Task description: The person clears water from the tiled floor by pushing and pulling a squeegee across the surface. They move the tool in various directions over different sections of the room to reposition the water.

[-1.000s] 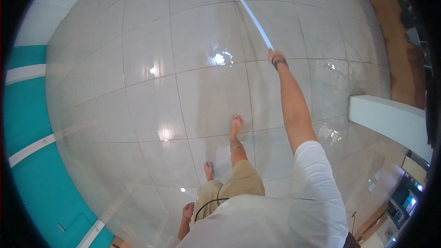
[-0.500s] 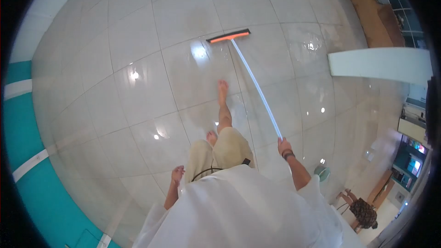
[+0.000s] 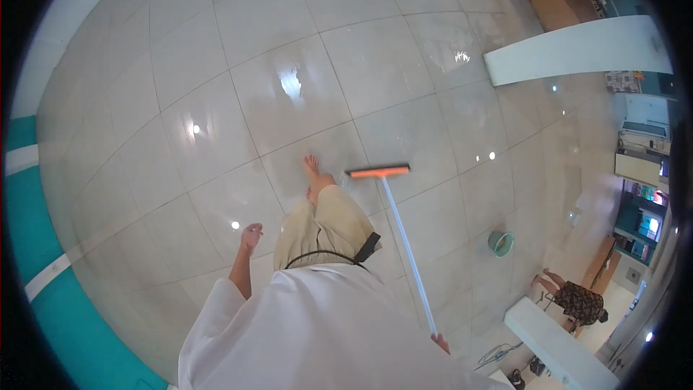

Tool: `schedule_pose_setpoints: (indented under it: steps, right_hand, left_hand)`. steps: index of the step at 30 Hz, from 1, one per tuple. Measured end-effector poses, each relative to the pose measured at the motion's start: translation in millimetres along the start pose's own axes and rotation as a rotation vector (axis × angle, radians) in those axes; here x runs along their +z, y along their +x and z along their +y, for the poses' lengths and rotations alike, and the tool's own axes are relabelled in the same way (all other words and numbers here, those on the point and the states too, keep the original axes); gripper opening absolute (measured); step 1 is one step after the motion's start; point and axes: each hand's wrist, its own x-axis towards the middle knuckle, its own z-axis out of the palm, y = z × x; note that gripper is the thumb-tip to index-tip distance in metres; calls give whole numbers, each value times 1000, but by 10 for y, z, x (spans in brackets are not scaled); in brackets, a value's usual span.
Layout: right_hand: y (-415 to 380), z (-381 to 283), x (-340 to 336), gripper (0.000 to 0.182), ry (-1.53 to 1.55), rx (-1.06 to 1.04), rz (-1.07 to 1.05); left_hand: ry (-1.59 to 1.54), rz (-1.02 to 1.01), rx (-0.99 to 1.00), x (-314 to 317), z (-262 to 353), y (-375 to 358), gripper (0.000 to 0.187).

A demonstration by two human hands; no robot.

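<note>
A floor squeegee with an orange and black head [image 3: 379, 172] rests on the wet tiles, just ahead and to the right of my bare feet. Its pale pole [image 3: 408, 253] runs back to my right hand [image 3: 440, 344], which is closed around the upper end near the bottom of the view; part of that hand is hidden by my shirt. My left hand [image 3: 251, 235] hangs out at my left side above the floor, holding nothing, its fingers loosely apart.
Glossy floor tiles [image 3: 289, 130] show wet patches and light reflections. A green bucket [image 3: 501, 243] stands to the right. White pillars [image 3: 577, 50] rise at the right, and a teal and white wall [image 3: 43, 217] runs along the left. Another person [image 3: 577, 302] stands at far right.
The squeegee head has come back across the floor towards my feet, and my right hand has drawn back with the pole. My body has moved, bringing the bucket more into view.
</note>
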Motion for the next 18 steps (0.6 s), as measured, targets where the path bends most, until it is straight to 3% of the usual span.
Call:
schedule_pose_setpoints:
  steps: [4,6,8,10,12,14,16,18]
  right_hand:
    - [-90,775,664,46,103,24,11]
    - [-48,937,780,48,154,23,4]
    - [154,841,626,49,205,9,-14]
    - [489,474,345,48,195,-119,245]
    - [449,-678,-858,47,387,-286,222]
    - [990,-1498,-1394,43,469,-273,313]
    - [1792,-2388,-1901,39,442,-492,500]
    - [1931,-3686,-2924,39,614,-536,307]
  left_hand:
    - [-142,-92,-112,355,-275,-239,26]
    - [-41,-144,-121,503,-547,-381,28]
    - [379,-298,133,600,-822,-434,31]
    - [474,-242,-35,716,-825,-568,33]
    - [347,-161,-242,741,-513,-748,32]
    - [227,-258,-82,783,-754,-602,29]
    - [-206,-78,-410,820,-267,-611,29]
    - [-248,13,-447,834,73,-552,30]
